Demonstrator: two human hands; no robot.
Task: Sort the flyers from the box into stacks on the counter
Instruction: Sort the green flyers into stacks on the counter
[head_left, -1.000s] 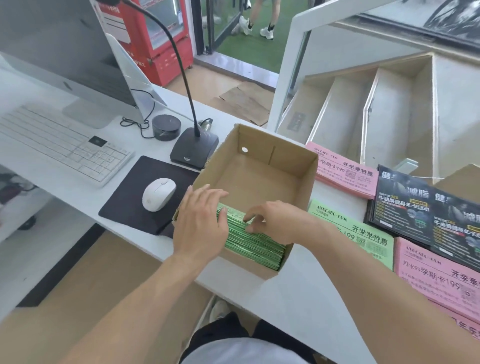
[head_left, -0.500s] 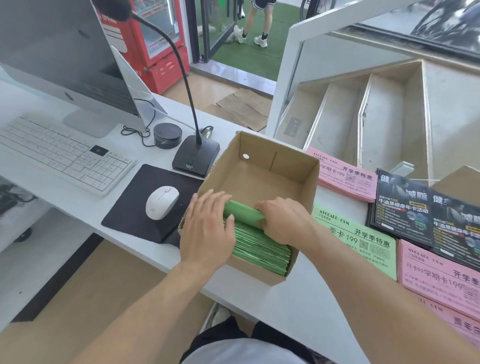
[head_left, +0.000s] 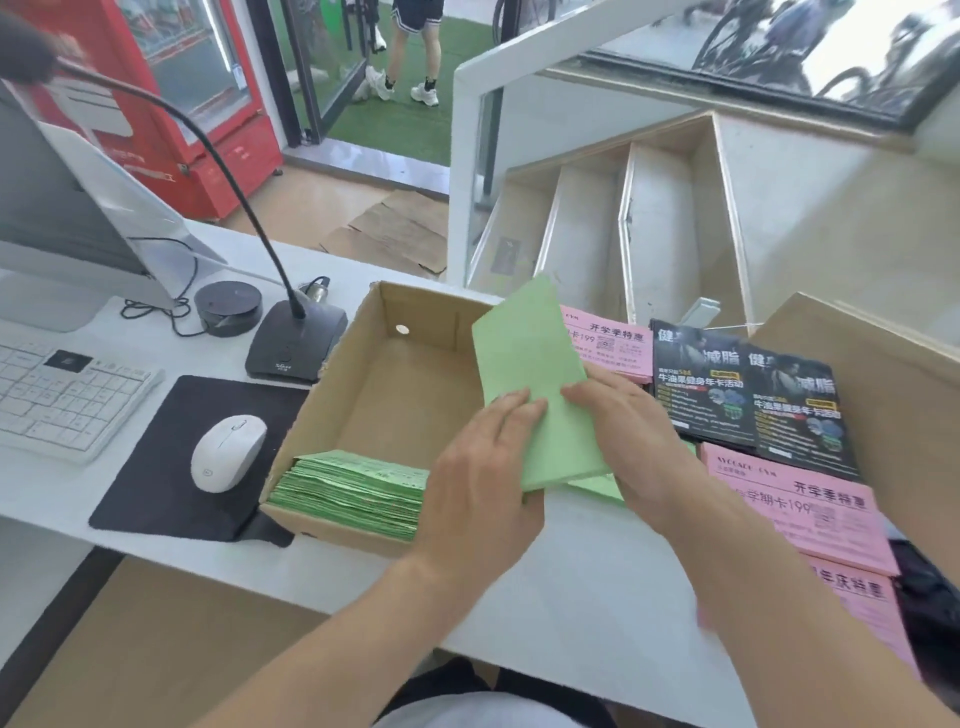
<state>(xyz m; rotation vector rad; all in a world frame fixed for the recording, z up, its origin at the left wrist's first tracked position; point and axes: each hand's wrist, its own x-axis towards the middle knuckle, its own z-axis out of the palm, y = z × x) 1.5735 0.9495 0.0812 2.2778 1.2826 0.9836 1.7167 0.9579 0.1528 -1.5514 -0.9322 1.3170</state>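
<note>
Both hands grip green flyer batch (head_left: 535, 395), lifted over box (head_left: 332, 525) right edge: left hand (head_left: 483, 488) and right hand (head_left: 631, 441) fingers curled around lower end. Pink stacks (head_left: 800, 514), black stack (head_left: 753, 395) beyond right fingers done; green pile (head_left: 353, 493) left of left fingers remains.

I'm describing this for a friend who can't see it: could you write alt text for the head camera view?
Both hands, left hand and right hand, hold a bundle of green flyers above a cardboard box on a white counter. More green flyers lie stacked in the box's near end; pink flyers and black flyers lie to the right.
</note>
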